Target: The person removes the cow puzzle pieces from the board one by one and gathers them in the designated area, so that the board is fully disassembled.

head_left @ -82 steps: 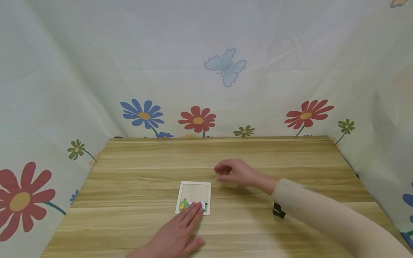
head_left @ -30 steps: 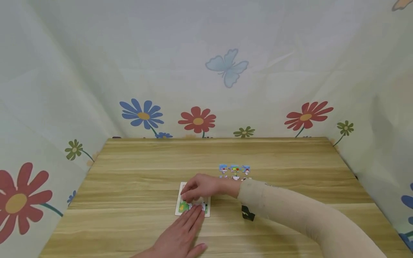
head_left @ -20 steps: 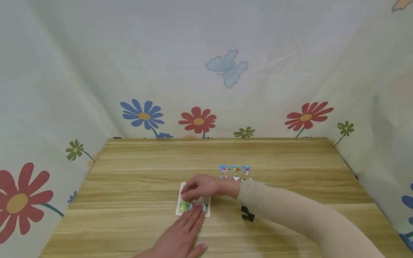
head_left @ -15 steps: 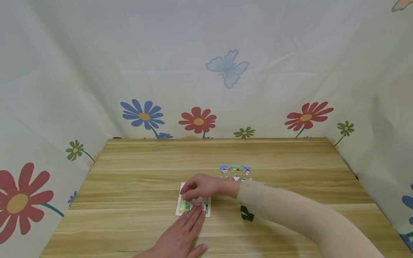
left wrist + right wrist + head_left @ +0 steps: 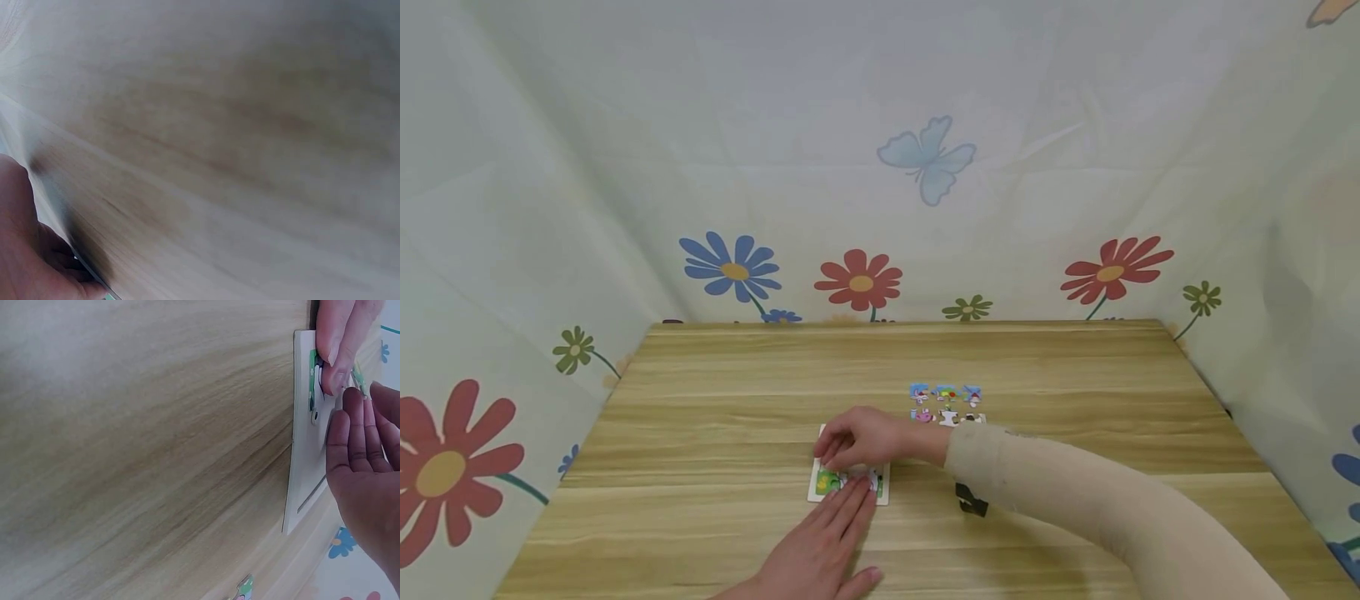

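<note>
A small white-framed puzzle tray (image 5: 814, 492) lies on the table, with green picture pieces (image 5: 827, 482) fitted along its near side. My left hand (image 5: 816, 542) lies over the near edge, its straight fingers resting on the pieces. My right hand (image 5: 865, 437) hovers low over the tray's far half, hiding much of it. In the right wrist view the right hand (image 5: 365, 456) has loosely bent fingers, with the thumb apart from them. Its fingertips are close to a green piece (image 5: 359, 380) beyond the left fingers. No piece shows clearly in its grip.
Several loose jigsaw pieces (image 5: 946, 392) lie in rows to the right of and behind the tray; the right forearm partly covers the nearer ones. The wooden table (image 5: 715, 392) backs onto a flowered cloth (image 5: 1037, 208). A black device (image 5: 972, 500) shows under the right sleeve.
My right hand came from beside the loose pieces to over the tray. In the last half second its fingers spread from the thumb and shifted slightly left. My left hand stays nearly still.
</note>
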A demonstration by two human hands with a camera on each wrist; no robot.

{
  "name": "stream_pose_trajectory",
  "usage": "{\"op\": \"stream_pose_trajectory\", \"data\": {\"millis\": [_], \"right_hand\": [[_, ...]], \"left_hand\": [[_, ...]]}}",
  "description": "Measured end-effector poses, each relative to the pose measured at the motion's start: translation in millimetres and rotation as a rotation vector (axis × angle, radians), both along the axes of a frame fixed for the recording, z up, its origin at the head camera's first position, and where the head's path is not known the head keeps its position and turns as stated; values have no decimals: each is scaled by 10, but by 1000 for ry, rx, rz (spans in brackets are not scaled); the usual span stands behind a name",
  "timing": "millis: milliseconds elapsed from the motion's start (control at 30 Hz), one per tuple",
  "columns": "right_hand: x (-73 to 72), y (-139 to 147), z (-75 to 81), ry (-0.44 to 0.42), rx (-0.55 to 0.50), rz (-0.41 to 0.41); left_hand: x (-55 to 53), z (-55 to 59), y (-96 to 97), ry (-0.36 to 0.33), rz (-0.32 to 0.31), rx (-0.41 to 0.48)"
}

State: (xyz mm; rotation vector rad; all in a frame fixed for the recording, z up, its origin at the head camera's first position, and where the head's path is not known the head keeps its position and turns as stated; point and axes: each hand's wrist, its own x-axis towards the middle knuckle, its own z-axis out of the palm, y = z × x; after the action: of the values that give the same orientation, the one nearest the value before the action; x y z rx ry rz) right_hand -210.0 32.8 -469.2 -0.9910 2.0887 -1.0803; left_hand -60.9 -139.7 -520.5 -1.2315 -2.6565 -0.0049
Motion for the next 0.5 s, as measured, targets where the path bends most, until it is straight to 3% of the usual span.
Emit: {"op": "stream_pose_trajectory", "data": {"millis": [300,500], "right_hand": [[29,-27,5,29,-4,-37],[-56,15,21,89,-17,-81]], "left_hand": [[3,1,3,-4,6,-13],[4,15,8,-40,16,-25]]}}
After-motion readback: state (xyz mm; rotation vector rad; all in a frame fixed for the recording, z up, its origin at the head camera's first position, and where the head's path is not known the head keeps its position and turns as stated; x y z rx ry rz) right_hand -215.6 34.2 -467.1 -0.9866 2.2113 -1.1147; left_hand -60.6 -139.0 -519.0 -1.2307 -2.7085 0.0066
